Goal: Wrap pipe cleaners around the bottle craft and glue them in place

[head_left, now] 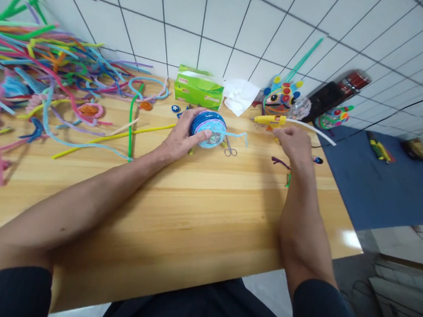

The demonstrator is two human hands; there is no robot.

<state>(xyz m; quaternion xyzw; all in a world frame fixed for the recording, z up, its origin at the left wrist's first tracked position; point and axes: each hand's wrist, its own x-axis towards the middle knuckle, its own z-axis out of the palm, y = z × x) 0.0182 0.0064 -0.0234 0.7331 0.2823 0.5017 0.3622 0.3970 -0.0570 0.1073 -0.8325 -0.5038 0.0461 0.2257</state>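
Note:
My left hand point(184, 136) is wrapped round a cup-like object point(207, 129) covered in dark blue, lilac and light blue pipe cleaner, its round end turned toward me. A loose light blue strand point(235, 134) sticks out from it to the right. My right hand point(292, 141) is closed on the handle of a yellow glue gun point(270, 119), whose nozzle points left. A white glue stick point(311, 129) extends from the gun's rear. Small scissors point(230, 149) lie just right of the wrapped object, partly hidden by it.
Many coloured pipe cleaners point(49, 82) are heaped at the left. A green tissue pack point(198, 89) and white tissue point(240, 96) stand by the tiled wall. Decorated figures point(282, 98), a dark bottle point(324, 99) and a black cable point(386, 117) are at the right, beside a blue mat point(388, 187).

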